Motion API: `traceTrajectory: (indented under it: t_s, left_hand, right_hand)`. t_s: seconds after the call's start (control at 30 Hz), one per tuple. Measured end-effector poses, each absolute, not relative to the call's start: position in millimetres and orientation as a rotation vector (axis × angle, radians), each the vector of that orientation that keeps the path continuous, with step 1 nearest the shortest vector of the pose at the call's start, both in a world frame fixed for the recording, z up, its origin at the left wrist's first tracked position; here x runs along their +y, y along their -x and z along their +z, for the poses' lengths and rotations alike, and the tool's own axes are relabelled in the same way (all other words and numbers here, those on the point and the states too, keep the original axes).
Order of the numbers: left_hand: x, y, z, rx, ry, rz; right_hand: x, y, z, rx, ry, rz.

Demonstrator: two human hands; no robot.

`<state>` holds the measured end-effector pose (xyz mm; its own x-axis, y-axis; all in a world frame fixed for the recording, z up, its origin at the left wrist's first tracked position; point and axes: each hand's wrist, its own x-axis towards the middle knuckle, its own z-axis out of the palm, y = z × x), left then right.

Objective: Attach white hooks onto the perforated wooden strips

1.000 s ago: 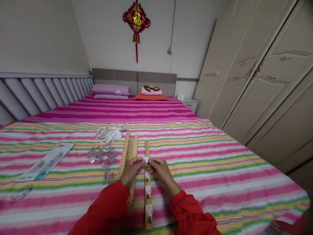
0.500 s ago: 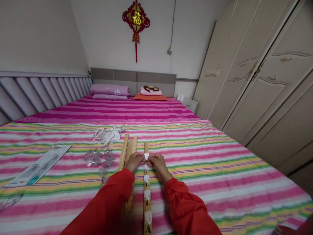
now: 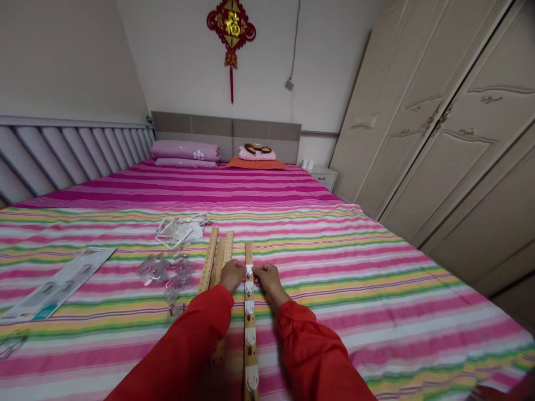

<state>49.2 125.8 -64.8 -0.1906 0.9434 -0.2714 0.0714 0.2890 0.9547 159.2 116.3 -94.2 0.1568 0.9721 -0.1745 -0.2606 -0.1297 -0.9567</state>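
A narrow wooden strip (image 3: 249, 318) lies lengthwise in front of me on the striped bedspread, with several white hooks (image 3: 250, 337) in a row along it. Near its far end sits another white hook (image 3: 249, 269), between my two hands. My left hand (image 3: 233, 275) is closed, its fingertips pinching the left edge of that hook. From the other side my right hand (image 3: 270, 278) has its fingers curled together at the hook's right edge. Left of the strip lie more wooden strips with holes (image 3: 209, 259), partly covered by my left hand and sleeve.
Clear plastic packaging pieces (image 3: 167, 271) and white cards (image 3: 178, 231) are scattered left of the strips. A long hook package (image 3: 58, 284) lies farther left, with thin wire pieces (image 3: 14, 342) nearby. Folded bedding (image 3: 186, 150) is at the headboard; a wardrobe (image 3: 438, 139) stands right.
The view has shifted slightly. Both hands stay at the same white hook, with the fingertips now more to its sides and more of the hook showing.
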Motion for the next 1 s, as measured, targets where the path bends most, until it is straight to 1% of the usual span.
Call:
traceTrajectory:
  t_s: [0.27,1.0]
  left_hand:
    - [123.2,-50.0,-60.0,1.553,-1.007,1.057]
    - [127.9,-49.1,-67.3,1.561,-0.964,1.008]
  right_hand:
    - [119.8,-157.5,-97.7,-0.811,1.244,1.29]
    - [127.2,-157.6,-112.8,-0.841,1.339,1.229]
